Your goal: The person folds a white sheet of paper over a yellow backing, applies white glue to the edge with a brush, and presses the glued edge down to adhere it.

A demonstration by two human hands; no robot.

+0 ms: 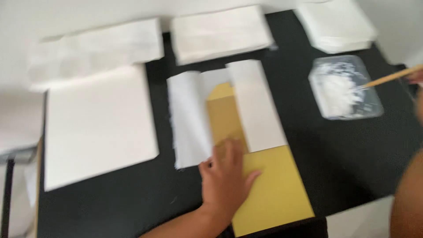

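The left hand (227, 176) lies flat and open on the yellow sheet (273, 189) – pinning it, I judge – while right of it the right hand (416, 77), mostly out of frame, grips a stick (390, 78) dipped in the paste tray (343, 88).

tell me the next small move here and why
Probably bring the stick back from the clear tray of white paste to the open folds. The left hand lies flat on the yellow card, pinning it, with the white paper flaps partly folded over the card.
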